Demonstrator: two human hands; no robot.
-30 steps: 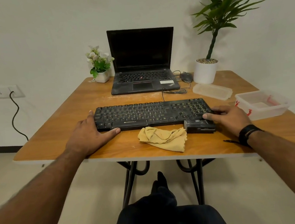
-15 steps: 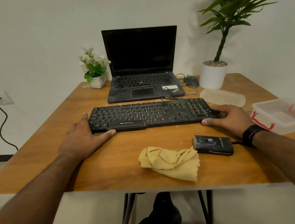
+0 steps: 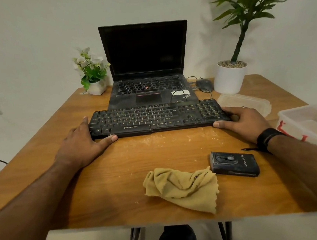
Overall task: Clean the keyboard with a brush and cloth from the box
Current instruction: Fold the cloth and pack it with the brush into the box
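The keyboard (image 3: 158,118) lies between the two hands, just in front of the laptop (image 3: 147,67). The left hand (image 3: 83,143) grasps its left end, thumb along the front edge and fingers at the side; the right hand (image 3: 242,122) holds the right end the same way. To place it well, both ends should likely move together and level, so the cable at the back does not snag. Nearer the person than the right hand lie the yellow cloth (image 3: 183,188) and a small black brush case (image 3: 234,164). Right of the right hand, the clear box (image 3: 307,124) appears empty, and its lid (image 3: 246,102) rests beyond that hand.
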